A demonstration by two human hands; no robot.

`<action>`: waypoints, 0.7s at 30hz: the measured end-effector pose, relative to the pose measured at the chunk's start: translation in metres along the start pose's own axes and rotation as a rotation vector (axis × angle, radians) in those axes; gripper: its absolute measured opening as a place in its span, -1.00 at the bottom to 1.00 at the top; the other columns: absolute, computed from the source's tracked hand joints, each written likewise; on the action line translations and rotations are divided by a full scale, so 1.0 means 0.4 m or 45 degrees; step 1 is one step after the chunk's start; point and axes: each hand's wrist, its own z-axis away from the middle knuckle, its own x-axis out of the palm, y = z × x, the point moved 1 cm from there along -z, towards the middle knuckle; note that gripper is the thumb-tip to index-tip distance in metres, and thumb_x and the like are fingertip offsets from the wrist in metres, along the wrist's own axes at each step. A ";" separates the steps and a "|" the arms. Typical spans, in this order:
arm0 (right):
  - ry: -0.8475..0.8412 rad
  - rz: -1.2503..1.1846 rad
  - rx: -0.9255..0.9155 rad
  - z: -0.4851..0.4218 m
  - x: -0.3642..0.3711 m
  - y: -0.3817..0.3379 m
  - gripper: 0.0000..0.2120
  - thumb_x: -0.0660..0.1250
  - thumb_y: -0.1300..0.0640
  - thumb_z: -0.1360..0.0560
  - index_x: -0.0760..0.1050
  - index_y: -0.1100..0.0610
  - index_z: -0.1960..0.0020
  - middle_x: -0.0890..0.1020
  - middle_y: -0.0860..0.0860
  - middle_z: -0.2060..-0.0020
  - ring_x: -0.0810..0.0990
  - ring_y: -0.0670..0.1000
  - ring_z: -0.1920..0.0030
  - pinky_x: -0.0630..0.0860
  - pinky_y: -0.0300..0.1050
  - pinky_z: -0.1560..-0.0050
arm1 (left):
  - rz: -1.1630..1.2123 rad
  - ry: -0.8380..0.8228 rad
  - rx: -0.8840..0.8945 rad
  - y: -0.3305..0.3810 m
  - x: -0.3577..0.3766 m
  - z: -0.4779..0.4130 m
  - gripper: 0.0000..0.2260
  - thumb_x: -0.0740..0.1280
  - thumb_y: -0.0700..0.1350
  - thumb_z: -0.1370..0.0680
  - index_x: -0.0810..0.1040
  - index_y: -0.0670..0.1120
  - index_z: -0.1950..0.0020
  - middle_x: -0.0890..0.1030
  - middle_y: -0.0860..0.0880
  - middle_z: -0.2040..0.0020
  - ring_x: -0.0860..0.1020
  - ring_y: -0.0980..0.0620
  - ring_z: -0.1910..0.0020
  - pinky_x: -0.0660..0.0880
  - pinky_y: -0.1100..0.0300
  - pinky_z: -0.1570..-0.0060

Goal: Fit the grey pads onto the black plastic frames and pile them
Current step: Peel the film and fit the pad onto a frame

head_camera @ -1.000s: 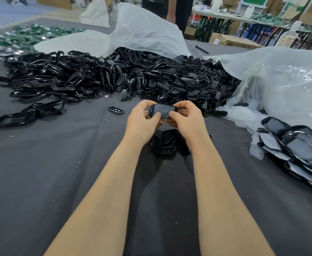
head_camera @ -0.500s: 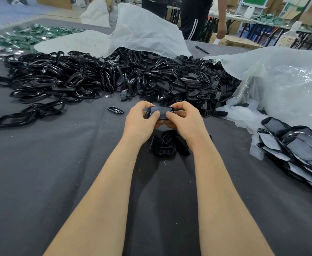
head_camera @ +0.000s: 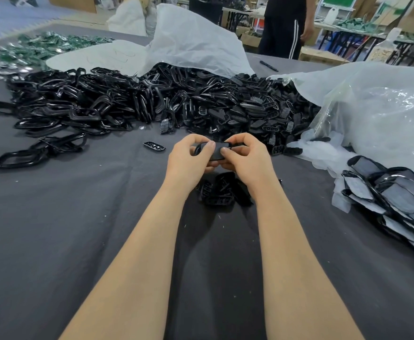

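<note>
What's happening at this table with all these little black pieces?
A person is putting small parts together by hand. The left hand and right hand grip one black plastic frame between them, both thumbs pressing a grey pad onto it. A big heap of loose black frames lies behind, a small pile of black parts sits under the hands, and a stack of grey-faced pieces lies at the right.

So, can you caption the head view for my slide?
Left hand and right hand hold a grey pad against a black frame, over a table heaped with black parts.
</note>
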 end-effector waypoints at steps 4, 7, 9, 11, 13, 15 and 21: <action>-0.028 0.016 -0.026 0.000 0.002 -0.003 -0.81 0.34 0.31 -0.51 0.46 0.04 0.13 0.63 0.08 0.26 0.64 0.03 0.23 0.62 -0.16 0.16 | 0.030 -0.003 -0.021 0.004 -0.002 -0.001 -0.86 0.28 -0.21 -0.60 0.52 -0.01 0.12 0.62 -0.01 0.25 0.67 0.08 0.32 0.59 0.25 0.29; -0.033 0.013 -0.034 0.001 0.002 -0.005 -0.81 0.34 0.31 -0.52 0.46 0.04 0.13 0.63 0.08 0.25 0.64 0.02 0.23 0.62 -0.19 0.18 | 0.055 -0.014 -0.040 0.004 -0.004 -0.002 -0.85 0.27 -0.23 -0.60 0.51 -0.02 0.12 0.63 -0.01 0.25 0.67 0.08 0.32 0.59 0.26 0.29; -0.034 -0.002 -0.026 0.001 0.003 -0.004 -0.81 0.34 0.31 -0.52 0.46 0.04 0.13 0.63 0.08 0.24 0.64 0.01 0.23 0.60 -0.22 0.20 | 0.092 -0.013 -0.067 0.004 -0.004 -0.003 -0.84 0.25 -0.24 -0.60 0.52 -0.02 0.12 0.64 -0.01 0.24 0.67 0.07 0.31 0.60 0.25 0.28; -0.026 -0.028 -0.002 0.000 0.002 -0.002 -0.83 0.33 0.31 -0.52 0.47 0.05 0.12 0.63 0.07 0.24 0.64 0.01 0.22 0.59 -0.22 0.20 | 0.118 -0.009 -0.092 0.003 -0.003 -0.005 -0.81 0.22 -0.24 -0.61 0.53 0.01 0.12 0.64 0.00 0.20 0.68 0.07 0.30 0.61 0.24 0.27; -0.010 -0.048 0.017 0.000 0.001 0.000 -0.86 0.33 0.30 -0.53 0.48 0.07 0.11 0.64 0.06 0.24 0.65 0.00 0.23 0.60 -0.21 0.18 | 0.124 -0.012 -0.087 0.000 -0.002 -0.006 -0.77 0.19 -0.24 -0.62 0.53 0.03 0.11 0.64 0.00 0.14 0.68 0.07 0.29 0.60 0.24 0.28; 0.009 -0.055 0.026 0.000 0.000 0.002 -0.87 0.32 0.29 -0.53 0.49 0.08 0.11 0.64 0.07 0.24 0.64 0.00 0.25 0.59 -0.21 0.19 | 0.115 -0.025 -0.068 0.000 -0.001 -0.005 -0.75 0.17 -0.25 -0.63 0.53 0.04 0.10 0.64 -0.01 0.12 0.68 0.07 0.29 0.59 0.25 0.28; 0.087 -0.004 0.064 -0.003 0.009 0.004 -0.86 0.30 0.25 -0.53 0.47 0.04 0.14 0.64 0.11 0.18 0.64 0.05 0.19 0.61 -0.16 0.20 | 0.076 -0.042 -0.053 0.002 0.001 -0.004 -0.76 0.17 -0.27 -0.63 0.55 0.01 0.08 0.65 -0.06 0.08 0.68 0.07 0.29 0.58 0.29 0.28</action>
